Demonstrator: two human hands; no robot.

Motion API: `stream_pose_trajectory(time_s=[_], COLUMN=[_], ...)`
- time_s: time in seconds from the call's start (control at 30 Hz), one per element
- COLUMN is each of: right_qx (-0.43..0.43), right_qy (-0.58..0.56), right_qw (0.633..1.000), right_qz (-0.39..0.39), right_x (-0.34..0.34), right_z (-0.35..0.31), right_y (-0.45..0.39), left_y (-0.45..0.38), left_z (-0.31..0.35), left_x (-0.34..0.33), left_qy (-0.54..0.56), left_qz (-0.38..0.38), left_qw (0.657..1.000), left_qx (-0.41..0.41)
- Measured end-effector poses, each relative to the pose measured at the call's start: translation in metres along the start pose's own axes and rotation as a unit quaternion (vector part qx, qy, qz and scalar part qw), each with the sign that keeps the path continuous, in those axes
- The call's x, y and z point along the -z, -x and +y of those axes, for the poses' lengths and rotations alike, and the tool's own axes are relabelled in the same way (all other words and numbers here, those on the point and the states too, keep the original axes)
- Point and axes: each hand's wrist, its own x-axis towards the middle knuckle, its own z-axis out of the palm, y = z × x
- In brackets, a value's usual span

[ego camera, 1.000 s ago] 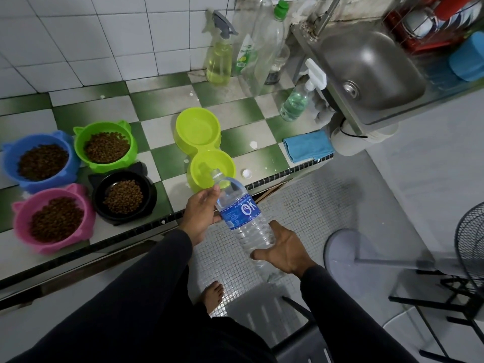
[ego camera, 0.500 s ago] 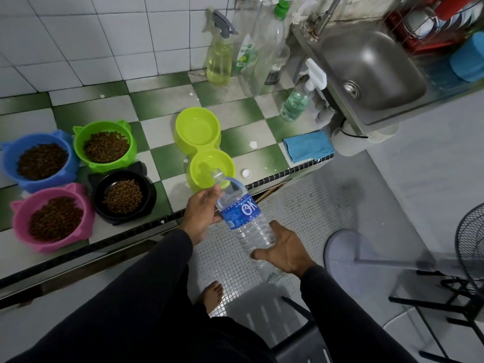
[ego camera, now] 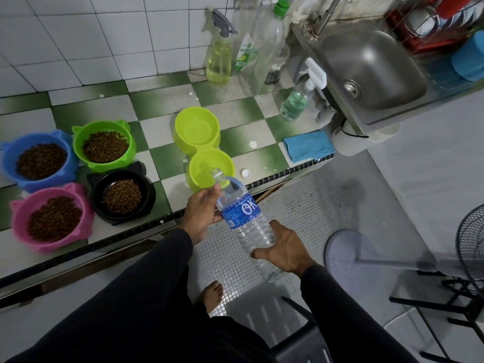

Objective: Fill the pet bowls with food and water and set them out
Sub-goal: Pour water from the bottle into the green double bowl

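Both hands hold a clear water bottle with a blue label, uncapped and tilted, its mouth over the near cup of a lime double bowl. My left hand grips the bottle near the neck. My right hand supports its lower end. The far cup holds water. On the tiled counter at the left stand a blue bowl, a green bowl, a pink bowl and a black bowl, each with brown kibble.
The white bottle cap lies on the counter beside the double bowl. A folded blue cloth sits at the counter's right end. Spray bottles and tall bottles stand by the wall. A steel sink is at right, a fan on the floor.
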Motion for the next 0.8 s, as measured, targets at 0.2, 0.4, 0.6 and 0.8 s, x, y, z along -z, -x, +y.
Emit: stream_pose_trajectory(time_s=[0.2,0.4,0.6,0.8], right_qx=[0.002,0.0,0.006,0.01], right_qy=[-0.007,-0.009,-0.011,-0.009], right_qw=[1.0,1.0,1.0,1.0], right_qz=[-0.001,0.006,0.006,0.004], right_x=[0.0018,-0.0013,-0.0025,-0.0025], right_z=[0.0005,0.0064,0.0083,0.0067], right_y=[-0.0002,-0.0026,-0.0041,-0.0032], left_y=[-0.0019,-0.0006,0.0004,0.0021], left_z=[-0.0019,-0.0019,-0.0018,0.0001], left_x=[-0.001,-0.0005,0.0008,0.001], left_qy=[0.004,0.007,0.008,0.01], left_qz=[0.0,-0.007,-0.006,-0.005], left_qw=[1.0,1.0,1.0,1.0], left_qx=[-0.001,-0.002,0.002,0.0])
